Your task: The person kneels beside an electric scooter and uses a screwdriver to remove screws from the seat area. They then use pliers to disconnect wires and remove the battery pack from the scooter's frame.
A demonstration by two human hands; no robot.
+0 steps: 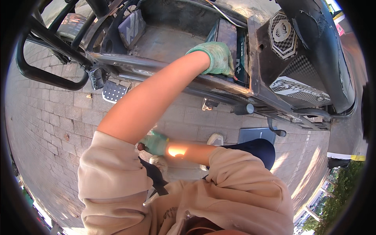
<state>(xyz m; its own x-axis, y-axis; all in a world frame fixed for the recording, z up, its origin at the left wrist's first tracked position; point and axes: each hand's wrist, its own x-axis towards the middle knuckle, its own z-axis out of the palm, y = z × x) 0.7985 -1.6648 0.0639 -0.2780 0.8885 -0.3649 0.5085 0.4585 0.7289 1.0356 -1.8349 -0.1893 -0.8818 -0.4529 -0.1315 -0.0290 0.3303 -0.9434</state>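
My left hand [216, 58], in a green knitted work glove, reaches over the frame rail [156, 67] of a black vehicle into its floor bay. Its fingers bend downward against a dark battery-like box [226, 34] at the bay's right end; what they grip is hidden. A small red piece [235, 78] shows just beside the fingertips. Lower down, my right hand [156, 144], also green-gloved, crosses in front of me to the left, under my left forearm. It is closed on something with a dark brown rounded end [141, 146], the rest hidden in the glove.
Black tubular bars [51, 45] stick out at the left. A dotted foot pedal [114, 91] hangs below the rail. To the right stands the black seat base [299, 74]. A flat dark blue-grey case [250, 135] lies on the brick paving [58, 117] near my knee.
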